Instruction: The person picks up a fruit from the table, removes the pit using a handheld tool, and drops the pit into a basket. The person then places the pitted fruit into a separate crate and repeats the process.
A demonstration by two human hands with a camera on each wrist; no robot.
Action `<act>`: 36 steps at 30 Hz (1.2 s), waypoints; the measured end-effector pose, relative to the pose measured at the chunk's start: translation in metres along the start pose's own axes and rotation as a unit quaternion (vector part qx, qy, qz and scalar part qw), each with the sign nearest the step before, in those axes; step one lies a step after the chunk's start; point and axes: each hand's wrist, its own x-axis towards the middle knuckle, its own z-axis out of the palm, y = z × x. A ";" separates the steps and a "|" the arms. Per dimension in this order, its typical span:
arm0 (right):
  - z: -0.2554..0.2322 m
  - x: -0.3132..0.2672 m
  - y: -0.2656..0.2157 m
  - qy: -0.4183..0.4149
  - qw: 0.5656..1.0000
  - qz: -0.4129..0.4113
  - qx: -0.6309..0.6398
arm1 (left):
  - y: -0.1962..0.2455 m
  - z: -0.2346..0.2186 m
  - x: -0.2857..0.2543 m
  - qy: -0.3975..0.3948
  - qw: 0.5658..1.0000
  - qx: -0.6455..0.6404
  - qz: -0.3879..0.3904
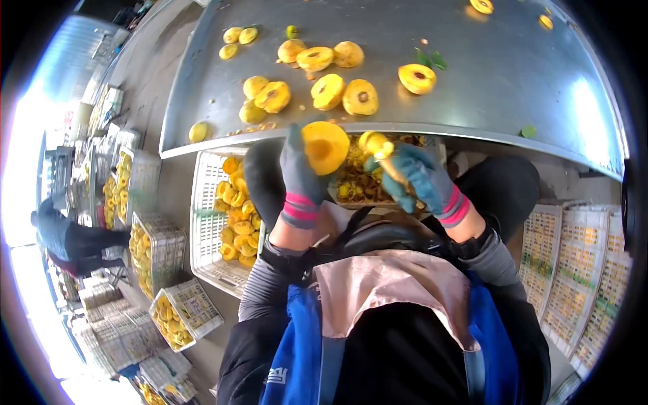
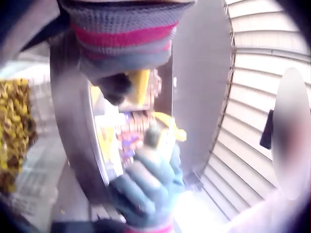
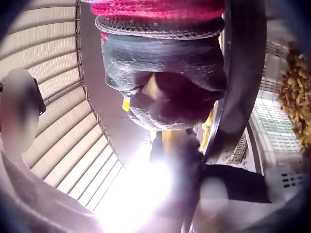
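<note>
Gloved in grey with pink cuff bands, my left hand (image 1: 298, 169) holds a yellow peach half (image 1: 328, 150) by its side, cut face up with a hollow in the middle. My right hand (image 1: 420, 177), in a teal-grey glove, grips a slim tan-handled tool (image 1: 395, 172). A yellow piece (image 1: 375, 144) sits at the tool's upper end, close to the peach half; its exact form cannot be made out. In the right wrist view the curled fingers (image 3: 170, 111) hide most of the tool. Both hands are over my lap at the table's near edge.
On the metal table (image 1: 472, 115) lie several cut peaches (image 1: 360, 98), some with pits, and green leaves (image 1: 432, 59). A white crate (image 1: 209, 250) of peach halves stands at my left; another container of yellow-brown pieces (image 1: 361, 182) is below the hands. Stacked crates (image 1: 574, 277) stand right.
</note>
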 end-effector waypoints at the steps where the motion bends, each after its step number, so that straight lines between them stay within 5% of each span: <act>1: 0.007 0.002 -0.009 0.086 0.991 0.082 -0.068 | 0.012 -0.014 -0.003 -0.003 0.988 0.125 0.088; 3: -0.020 0.004 0.021 0.091 0.927 0.145 -0.333 | 0.035 -0.043 -0.009 0.066 0.885 0.382 0.257; 5: -0.046 0.003 0.057 0.053 0.818 0.202 -0.536 | 0.070 -0.098 -0.015 0.113 0.833 0.450 0.302; 7: -0.051 0.006 0.066 0.002 0.698 0.294 -0.652 | 0.098 -0.149 -0.031 0.151 0.938 0.224 0.215; 8: -0.051 0.009 0.067 -0.017 0.643 0.330 -0.691 | 0.095 -0.184 -0.035 0.187 0.910 0.280 0.240; 10: -0.050 0.010 0.072 -0.032 0.630 0.333 -0.701 | 0.074 -0.253 -0.056 0.255 0.866 0.400 0.156; 12: -0.053 0.007 0.077 -0.041 0.618 0.336 -0.709 | -0.001 -0.378 -0.080 0.298 0.846 0.439 0.044; 13: -0.056 0.004 0.077 -0.036 0.612 0.339 -0.713 | 0.005 -0.366 -0.099 0.237 0.804 0.531 -0.121; 14: -0.045 0.006 0.063 -0.030 0.637 0.319 -0.701 | -0.021 -0.389 -0.104 0.238 0.818 0.520 -0.061; 15: -0.038 0.005 0.053 -0.005 0.674 0.271 -0.688 | -0.005 -0.364 -0.081 0.220 0.831 0.511 -0.011; 16: -0.037 -0.002 0.053 0.062 0.736 0.124 -0.663 | 0.012 -0.336 -0.059 0.200 0.841 0.501 0.038; 17: -0.033 -0.001 0.041 0.095 0.797 0.101 -0.588 | 0.029 -0.307 -0.036 0.178 0.848 0.491 0.086; 18: -0.030 0.004 0.028 0.119 0.851 0.065 -0.507 | 0.053 -0.241 -0.016 0.202 0.833 0.506 0.096; 20: -0.022 0.005 0.016 0.171 0.890 -0.059 -0.418 | 0.074 -0.128 0.028 0.081 0.791 0.529 0.295; 21: -0.020 0.003 0.009 0.181 0.899 -0.084 -0.390 | 0.087 -0.051 0.034 0.012 0.789 0.553 0.269; 22: -0.018 0.000 0.002 0.190 0.906 -0.109 -0.362 | 0.067 -0.030 0.067 -0.075 0.777 0.540 0.314; 23: -0.020 -0.002 -0.001 0.196 0.904 -0.119 -0.360 | 0.056 0.014 0.079 -0.101 0.848 0.494 0.165; 25: -0.022 -0.008 -0.009 0.211 0.912 -0.123 -0.329 | 0.022 0.078 0.123 -0.201 0.857 0.466 0.091; 26: -0.026 -0.010 -0.008 0.225 0.903 -0.141 -0.338 | 0.004 0.101 0.144 -0.233 0.787 0.552 0.145; 27: -0.032 -0.012 -0.006 0.239 0.893 -0.158 -0.346 | -0.032 0.104 0.178 -0.237 0.687 0.598 0.338; 31: -0.048 -0.026 -0.024 0.308 0.887 -0.106 -0.328 | -0.064 0.145 0.200 -0.340 0.800 0.495 -0.005; 34: -0.060 -0.021 -0.030 0.371 0.885 -0.101 -0.262 | -0.063 0.156 0.192 -0.420 0.734 0.530 -0.068; 36: -0.060 -0.017 -0.035 0.400 0.894 -0.110 -0.167 | -0.063 0.153 0.172 -0.383 0.792 0.467 -0.089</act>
